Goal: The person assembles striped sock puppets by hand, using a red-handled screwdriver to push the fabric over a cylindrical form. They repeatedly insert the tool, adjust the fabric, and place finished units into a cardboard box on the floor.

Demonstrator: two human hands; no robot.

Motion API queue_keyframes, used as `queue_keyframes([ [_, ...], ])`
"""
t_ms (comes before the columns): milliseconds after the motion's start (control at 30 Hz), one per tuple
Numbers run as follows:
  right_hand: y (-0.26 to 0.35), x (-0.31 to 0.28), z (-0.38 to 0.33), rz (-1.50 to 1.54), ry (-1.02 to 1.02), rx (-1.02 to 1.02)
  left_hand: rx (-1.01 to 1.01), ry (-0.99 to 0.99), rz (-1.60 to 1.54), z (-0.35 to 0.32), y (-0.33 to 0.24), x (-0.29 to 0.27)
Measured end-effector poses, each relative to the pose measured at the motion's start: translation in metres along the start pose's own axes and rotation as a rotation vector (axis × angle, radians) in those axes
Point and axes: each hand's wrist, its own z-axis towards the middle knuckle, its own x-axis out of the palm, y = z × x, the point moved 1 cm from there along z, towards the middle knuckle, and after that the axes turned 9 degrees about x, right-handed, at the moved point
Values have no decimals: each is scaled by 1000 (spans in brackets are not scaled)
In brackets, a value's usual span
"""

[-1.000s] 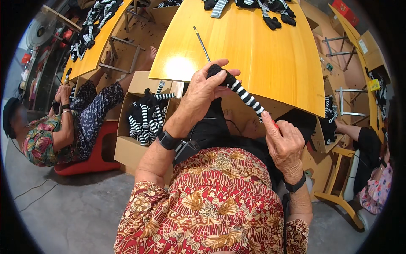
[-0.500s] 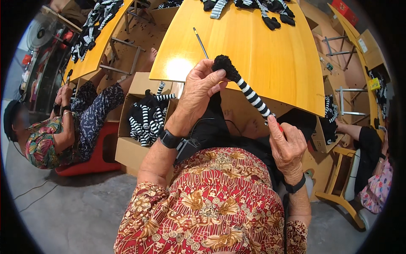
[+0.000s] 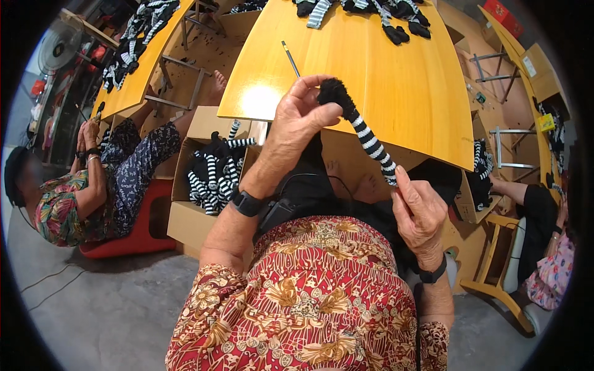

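Observation:
A slim knitted tube (image 3: 372, 145) with black and white stripes runs slantwise between my hands, above my lap and the near edge of the table. Its upper end is a fuzzy black knob, which my left hand (image 3: 296, 120) pinches between thumb and fingers. Down at the striped end, my right hand (image 3: 421, 213) has its thumb and forefinger closed on the tip. What else lies inside the right fingers is hidden. Just beyond my left fingers, a thin dark stick (image 3: 289, 57) like a pencil rests on the yellow table (image 3: 396, 80).
At left, a cardboard box (image 3: 193, 226) holds many striped pieces; another box (image 3: 475, 207) stands at right. More knitted pieces (image 3: 399, 18) lie at the table's far edge. A co-worker (image 3: 80, 198) sits on a red stool (image 3: 148, 216) at left; another person (image 3: 547, 272) is at far right.
The black end and my left hand have shifted slightly right, and the tube hangs a bit steeper. A red bit seen by my right fingers is now out of sight.

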Motion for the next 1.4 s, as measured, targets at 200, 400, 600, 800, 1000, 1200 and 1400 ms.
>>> queue_keyframes([
  [200, -1, -9, -3, -115, 39, -64, -3, 62, -46, -2, 9, -15],
  [400, 6, -5, -12, 444, 212, 240, 128, -59, -121, -4, 18, -5],
  [600, 11, -6, -20, 996, 349, 757, 73, -125, -193, -11, 29, 8],
  [800, 3, -5, -6, 521, 224, 301, 94, -105, -235, -7, 19, 14],
  [1000, 19, -13, -10, 1103, 403, 794, 215, -203, -186, -2, 27, 15],
  [1200, 16, 3, -5, 1019, 241, 780, 248, -230, -17, 1, 36, 29],
  [1400, 6, 7, 5, 398, 52, 266, 83, -181, -71, 10, 30, 25],
])
